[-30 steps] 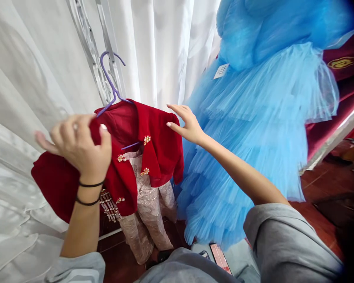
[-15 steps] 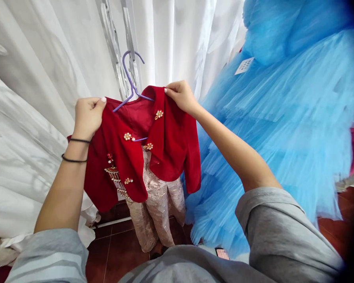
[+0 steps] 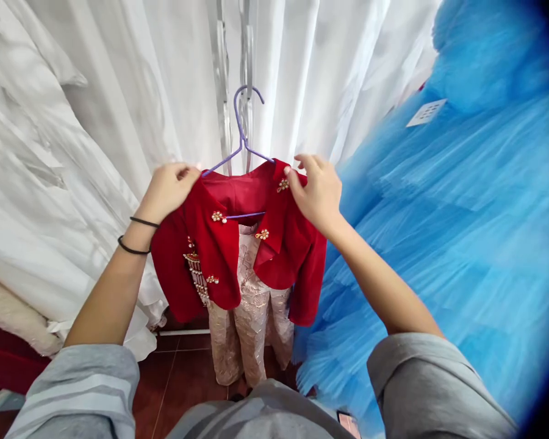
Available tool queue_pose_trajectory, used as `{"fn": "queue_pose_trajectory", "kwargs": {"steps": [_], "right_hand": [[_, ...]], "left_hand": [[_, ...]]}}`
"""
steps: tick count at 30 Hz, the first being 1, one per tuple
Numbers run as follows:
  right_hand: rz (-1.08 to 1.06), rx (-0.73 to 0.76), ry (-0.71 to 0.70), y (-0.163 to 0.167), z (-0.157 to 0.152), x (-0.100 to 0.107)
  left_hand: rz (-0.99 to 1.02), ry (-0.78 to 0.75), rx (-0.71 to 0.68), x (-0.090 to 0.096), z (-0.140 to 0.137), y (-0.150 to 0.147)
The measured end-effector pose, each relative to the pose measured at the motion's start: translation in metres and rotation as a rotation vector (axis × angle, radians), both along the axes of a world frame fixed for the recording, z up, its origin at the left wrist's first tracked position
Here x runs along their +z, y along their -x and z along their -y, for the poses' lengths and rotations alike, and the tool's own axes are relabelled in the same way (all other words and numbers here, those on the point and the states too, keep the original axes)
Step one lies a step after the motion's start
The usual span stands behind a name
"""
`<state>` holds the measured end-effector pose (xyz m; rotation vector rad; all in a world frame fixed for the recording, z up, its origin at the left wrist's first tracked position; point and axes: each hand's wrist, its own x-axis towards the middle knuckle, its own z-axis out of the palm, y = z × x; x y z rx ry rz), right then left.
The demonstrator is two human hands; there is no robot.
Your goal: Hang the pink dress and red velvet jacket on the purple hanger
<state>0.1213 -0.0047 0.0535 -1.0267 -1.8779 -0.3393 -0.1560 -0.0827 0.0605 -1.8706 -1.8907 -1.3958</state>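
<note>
A small red velvet jacket (image 3: 219, 262) with gold flower buttons hangs on a purple hanger (image 3: 241, 131), whose hook sits on a metal rail upright. Pale pink brocade trousers (image 3: 244, 329) hang beneath the jacket. My left hand (image 3: 167, 189) grips the jacket's left shoulder. My right hand (image 3: 318, 192) pinches the right shoulder near the collar. Two dark bands circle my left wrist.
White satin gowns (image 3: 50, 183) fill the left side and the back. A big blue tulle dress (image 3: 462, 244) with a white tag (image 3: 425, 113) crowds the right. Dark red floor tiles (image 3: 183, 378) show below. A phone edge (image 3: 348, 424) peeks at the bottom.
The jacket has gone from bunched and tilted to hanging straight. Both hands moved up onto its shoulders. My view has shifted left, pushing the blue dress toward the right edge.
</note>
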Motion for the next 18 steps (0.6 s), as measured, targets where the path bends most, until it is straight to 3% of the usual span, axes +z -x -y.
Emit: {"fn": "queue_pose_trajectory", "kwargs": {"steps": [4, 10, 15, 18], "right_hand": [[0.1, -0.083, 0.102, 0.018, 0.018, -0.016], [0.106, -0.048, 0.102, 0.02, 0.035, -0.026], [0.211, 0.001, 0.255, 0.031, 0.044, -0.069], [0.041, 0.121, 0.129, 0.041, 0.053, -0.104]], "left_hand": [[-0.136, 0.02, 0.203, -0.002, 0.007, -0.018], [0.095, -0.053, -0.085, 0.005, 0.01, -0.017], [-0.169, -0.019, 0.19, -0.009, 0.001, -0.041], [-0.186, 0.035, 0.243, -0.013, -0.006, -0.051]]}}
